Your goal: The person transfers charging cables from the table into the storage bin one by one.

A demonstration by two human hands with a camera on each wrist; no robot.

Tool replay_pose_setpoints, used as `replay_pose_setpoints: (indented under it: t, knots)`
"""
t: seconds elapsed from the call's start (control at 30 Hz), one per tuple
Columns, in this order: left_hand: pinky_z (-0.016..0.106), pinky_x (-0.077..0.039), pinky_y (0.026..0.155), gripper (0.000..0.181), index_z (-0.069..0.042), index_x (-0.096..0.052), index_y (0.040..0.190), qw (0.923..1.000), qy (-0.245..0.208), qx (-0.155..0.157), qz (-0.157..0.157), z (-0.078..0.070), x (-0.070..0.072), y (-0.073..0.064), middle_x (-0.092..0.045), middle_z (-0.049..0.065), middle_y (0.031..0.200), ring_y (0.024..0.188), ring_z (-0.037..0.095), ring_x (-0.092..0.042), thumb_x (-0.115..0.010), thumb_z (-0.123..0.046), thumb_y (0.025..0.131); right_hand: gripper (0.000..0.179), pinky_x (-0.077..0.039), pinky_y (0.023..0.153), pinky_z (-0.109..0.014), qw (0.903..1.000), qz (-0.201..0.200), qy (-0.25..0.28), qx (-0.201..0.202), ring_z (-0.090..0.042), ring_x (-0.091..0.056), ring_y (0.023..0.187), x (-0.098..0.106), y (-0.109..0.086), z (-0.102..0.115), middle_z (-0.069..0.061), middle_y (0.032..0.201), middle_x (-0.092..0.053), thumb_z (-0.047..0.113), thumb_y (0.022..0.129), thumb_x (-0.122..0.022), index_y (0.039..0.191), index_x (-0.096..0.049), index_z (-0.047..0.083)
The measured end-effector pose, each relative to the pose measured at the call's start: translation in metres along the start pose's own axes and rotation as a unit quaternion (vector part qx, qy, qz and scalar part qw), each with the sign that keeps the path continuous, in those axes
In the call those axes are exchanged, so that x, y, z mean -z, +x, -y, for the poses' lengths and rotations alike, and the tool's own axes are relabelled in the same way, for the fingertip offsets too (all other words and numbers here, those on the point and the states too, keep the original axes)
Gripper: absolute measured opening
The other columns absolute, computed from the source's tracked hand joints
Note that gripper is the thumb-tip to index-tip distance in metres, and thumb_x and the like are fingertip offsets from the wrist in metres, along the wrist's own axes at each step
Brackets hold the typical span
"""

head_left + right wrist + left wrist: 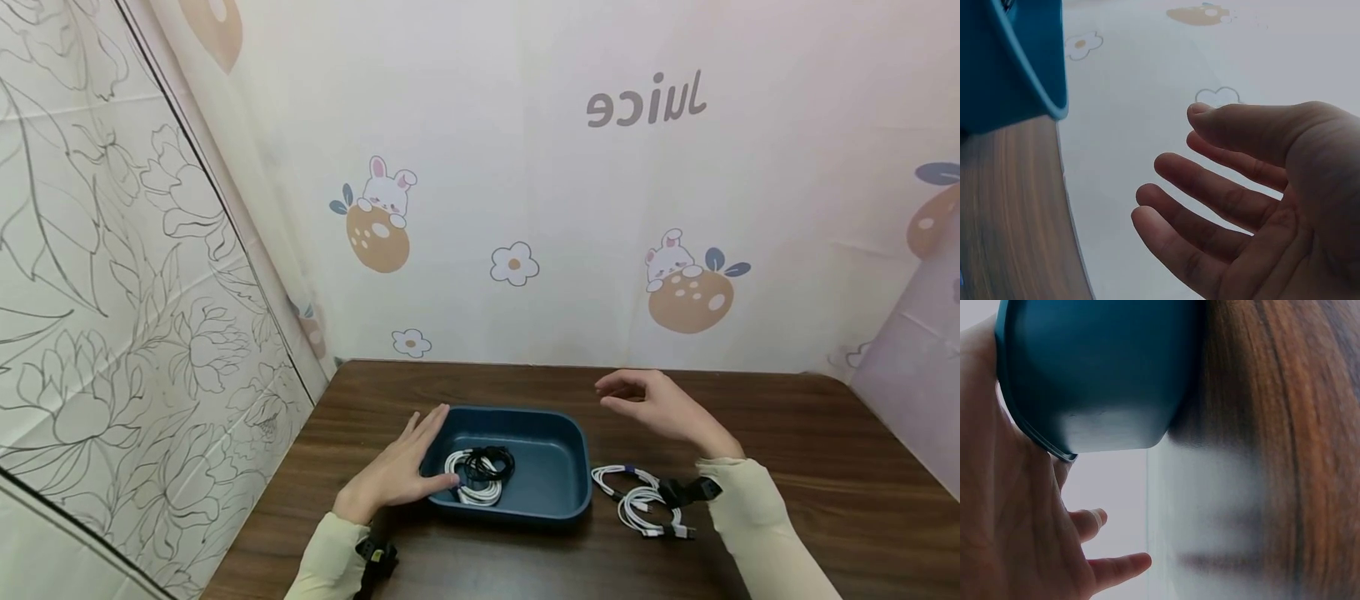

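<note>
A dark blue rectangular tray [555,467] stands on the table in the head view. Inside it, toward its left end, lie a coiled white cable [480,495] and a coiled black cable [491,462]. My left hand [397,467] rests on the tray's left rim with its fingers extended; the left wrist view shows the tray wall [1104,375] beside the palm. To the right of the tray, my right hand [656,406] hovers over the table with fingers loosely bent and nothing between them. Coiled white cables [637,504] lie below it, partly covered by the wrist camera.
The brown wooden table [825,450] meets a pale printed curtain [517,167] at its back edge. Another curtain [112,333] with line-drawn flowers hangs on the left. A black wrist camera [377,557] sits on the left forearm.
</note>
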State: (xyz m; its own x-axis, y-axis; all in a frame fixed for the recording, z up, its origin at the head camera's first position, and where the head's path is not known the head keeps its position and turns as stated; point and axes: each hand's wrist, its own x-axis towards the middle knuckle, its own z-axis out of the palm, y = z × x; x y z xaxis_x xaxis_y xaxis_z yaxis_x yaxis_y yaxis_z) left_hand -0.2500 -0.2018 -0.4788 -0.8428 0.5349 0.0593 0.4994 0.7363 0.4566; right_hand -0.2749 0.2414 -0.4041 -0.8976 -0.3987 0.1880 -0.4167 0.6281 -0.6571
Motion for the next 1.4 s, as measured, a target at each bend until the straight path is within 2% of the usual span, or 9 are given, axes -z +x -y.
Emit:
replay_pose_setpoints:
  t: [0.2,0.43,0.63,0.8,0.97,1.13,1.4]
  knots:
    - [0.064,-0.022,0.123,0.103,-0.021,-0.004,0.168,0.9999,0.007,-0.012,-0.001,0.000,0.000,0.001,-0.007,0.002,0.175,0.159,0.044,-0.003,-0.061,-0.065,0.094,0.027,-0.057,0.079,-0.024,0.9998,-0.009,-0.001,-0.018,-0.017,-0.069,0.100,0.004,-0.010,-0.009,-0.006,0.116,-0.075,0.031,0.100,-0.070,0.123,-0.072,0.015]
    - [0.065,-0.024,0.122,0.103,-0.020,-0.005,0.168,0.9999,0.003,-0.012,-0.002,0.000,0.000,0.000,-0.007,0.002,0.175,0.158,0.045,-0.003,-0.062,-0.065,0.094,0.028,-0.057,0.076,-0.024,0.9995,-0.005,-0.008,-0.029,-0.016,-0.068,0.097,0.006,-0.019,-0.021,-0.005,0.114,-0.075,0.029,0.100,-0.070,0.122,-0.072,0.013]
    - [0.064,-0.021,0.123,0.104,-0.022,-0.003,0.168,1.0000,0.003,-0.007,0.001,-0.003,0.004,0.001,-0.002,-0.005,0.174,0.159,0.043,-0.002,-0.062,-0.065,0.094,0.028,-0.057,0.076,-0.025,0.9993,-0.003,-0.011,-0.036,-0.016,-0.068,0.097,0.007,-0.024,-0.032,-0.006,0.114,-0.075,0.030,0.099,-0.070,0.122,-0.072,0.013]
    - [0.063,-0.021,0.124,0.104,-0.020,-0.004,0.168,0.9999,0.009,-0.010,0.002,-0.003,0.004,0.002,-0.003,-0.004,0.174,0.159,0.043,-0.003,-0.061,-0.066,0.094,0.028,-0.057,0.076,-0.025,0.9987,0.000,-0.018,-0.049,-0.016,-0.069,0.097,0.007,-0.032,-0.041,-0.008,0.114,-0.075,0.030,0.098,-0.072,0.121,-0.072,0.013]
    - [0.064,-0.023,0.123,0.104,-0.019,-0.006,0.168,0.9998,0.010,-0.014,-0.002,-0.001,0.002,0.002,-0.006,-0.001,0.175,0.159,0.044,-0.004,-0.061,-0.066,0.093,0.032,-0.056,0.076,-0.024,0.9985,0.011,-0.017,-0.052,-0.018,-0.068,0.098,0.007,-0.038,-0.044,-0.007,0.113,-0.074,0.028,0.098,-0.072,0.123,-0.071,0.008]
    - [0.065,-0.023,0.122,0.104,-0.019,-0.006,0.168,0.9999,0.009,-0.011,-0.004,-0.001,0.000,0.002,-0.008,0.003,0.175,0.159,0.044,-0.004,-0.061,-0.067,0.093,0.033,-0.056,0.076,-0.024,0.9988,0.025,-0.017,-0.040,-0.012,-0.067,0.096,0.003,-0.042,-0.051,-0.006,0.112,-0.074,0.028,0.097,-0.073,0.122,-0.071,0.006]
    - [0.068,-0.025,0.120,0.104,-0.021,-0.006,0.168,1.0000,0.005,-0.001,-0.006,-0.001,-0.002,0.001,-0.004,-0.007,0.175,0.158,0.045,-0.004,-0.061,-0.067,0.093,0.031,-0.055,0.072,-0.024,0.9972,0.064,-0.008,-0.038,-0.007,-0.065,0.091,-0.005,-0.048,-0.064,-0.004,0.107,-0.074,0.026,0.096,-0.074,0.119,-0.072,0.005]
